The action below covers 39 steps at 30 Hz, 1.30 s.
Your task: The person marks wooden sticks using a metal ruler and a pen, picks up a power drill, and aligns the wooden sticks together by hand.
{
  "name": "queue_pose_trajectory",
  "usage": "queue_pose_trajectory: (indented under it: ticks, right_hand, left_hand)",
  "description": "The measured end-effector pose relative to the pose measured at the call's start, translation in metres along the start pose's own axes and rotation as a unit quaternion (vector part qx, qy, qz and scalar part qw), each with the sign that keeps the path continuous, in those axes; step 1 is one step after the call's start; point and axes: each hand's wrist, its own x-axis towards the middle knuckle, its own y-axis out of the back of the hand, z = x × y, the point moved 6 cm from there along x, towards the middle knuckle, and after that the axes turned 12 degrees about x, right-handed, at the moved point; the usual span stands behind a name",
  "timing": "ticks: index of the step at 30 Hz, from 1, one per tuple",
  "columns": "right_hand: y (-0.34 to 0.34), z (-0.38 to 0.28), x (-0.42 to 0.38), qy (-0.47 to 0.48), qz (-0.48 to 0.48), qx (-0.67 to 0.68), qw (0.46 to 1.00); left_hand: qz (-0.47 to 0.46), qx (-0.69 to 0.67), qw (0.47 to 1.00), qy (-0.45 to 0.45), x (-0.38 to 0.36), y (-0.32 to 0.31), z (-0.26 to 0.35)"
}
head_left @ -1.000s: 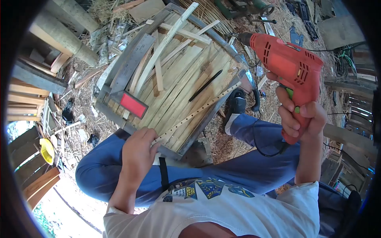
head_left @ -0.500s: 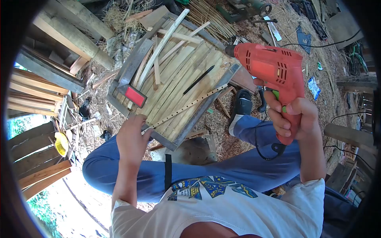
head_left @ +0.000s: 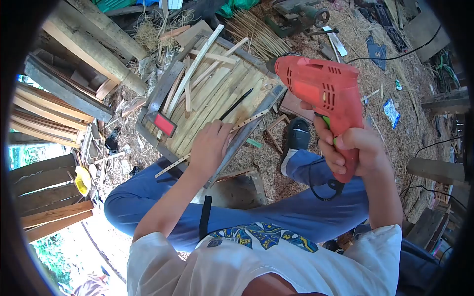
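My right hand (head_left: 363, 148) is wrapped round the handle of a red power drill (head_left: 321, 86), held up at the right with its chuck pointing left. A thumb and fingers show around the grip and its green trigger. My left hand (head_left: 210, 148) is closed over the middle of a thin wooden strip (head_left: 252, 119) with a row of small dark holes. The strip lies slantwise across a framed wooden board (head_left: 274, 96), one end sticking out past its near-left edge. A black pen or pencil (head_left: 236, 104) lies just beyond my left fingers.
Loose wooden strips (head_left: 195, 69) lie on the board's far-left side, near a red rectangular piece (head_left: 163, 124) at its left corner. Shavings cover the ground. A bundle of thin sticks (head_left: 256, 32) lies behind. The drill's cord (head_left: 312, 185) hangs near my leg.
My left hand has moved right from the strip's near end to its middle. The strip has shifted toward the lower left. The drill has moved slightly left, still in my right hand.
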Motion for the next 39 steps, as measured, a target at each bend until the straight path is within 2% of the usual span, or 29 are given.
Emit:
queue_pose_trajectory:
  ticks: [2,7,9,11,14,15,18,21,24,25,28,29,32,37,39]
  right_hand:
    - [-0.003,-0.003,-0.001,0.019,0.011,-0.023,0.999]
    - [0.03,-0.011,0.002,0.031,0.047,-0.007,0.998]
    - [0.049,-0.014,0.013,0.034,0.07,-0.012,0.997]
    - [0.064,-0.018,0.025,0.036,0.141,-0.04,0.989]
    - [0.112,-0.017,0.055,-0.014,0.217,-0.108,0.97]
    - [0.135,-0.013,0.068,-0.04,0.235,-0.134,0.962]
    - [0.196,-0.002,0.112,-0.072,0.275,-0.338,0.897]
    - [0.206,0.002,0.144,-0.025,0.216,-0.607,0.764]
    - [0.243,0.031,0.189,0.052,0.104,-0.715,0.689]
    - [0.247,0.041,0.202,0.021,0.081,-0.738,0.669]
    - [0.247,0.062,0.227,-0.044,0.051,-0.793,0.605]
    - [0.243,0.065,0.233,-0.048,0.013,-0.806,0.589]
    - [0.267,0.097,0.26,-0.051,-0.001,-0.809,0.585]
    - [0.268,0.118,0.267,-0.026,0.039,-0.77,0.637]
    - [0.273,0.12,0.268,-0.025,0.045,-0.762,0.645]
  left_hand:
    - [0.012,-0.015,1.0,0.016,0.003,-0.002,-0.008]
    - [0.082,-0.096,0.989,0.076,0.021,0.058,-0.029]
    - [0.114,-0.12,0.984,0.062,0.024,0.071,-0.042]
    - [0.147,-0.136,0.979,0.044,0.026,0.079,-0.045]
    - [0.019,-0.217,0.968,0.122,0.029,0.069,-0.04]
    - [0.012,-0.223,0.968,0.115,0.027,0.065,-0.037]
    - [-0.008,-0.244,0.965,0.1,0.025,0.055,-0.03]
    - [-0.038,-0.292,0.949,0.114,0.028,0.05,-0.037]
    - [-0.051,-0.348,0.925,0.141,0.035,0.044,-0.051]
    - [-0.074,-0.366,0.912,0.167,0.036,0.037,-0.059]
    - [-0.068,-0.408,0.888,0.2,0.045,0.031,-0.062]
    - [-0.08,-0.417,0.882,0.205,0.048,0.03,-0.063]
    - [-0.104,-0.444,0.864,0.215,0.055,0.026,-0.067]
    - [-0.129,-0.482,0.839,0.217,0.053,0.027,-0.075]
    - [-0.107,-0.49,0.834,0.231,0.052,0.029,-0.076]
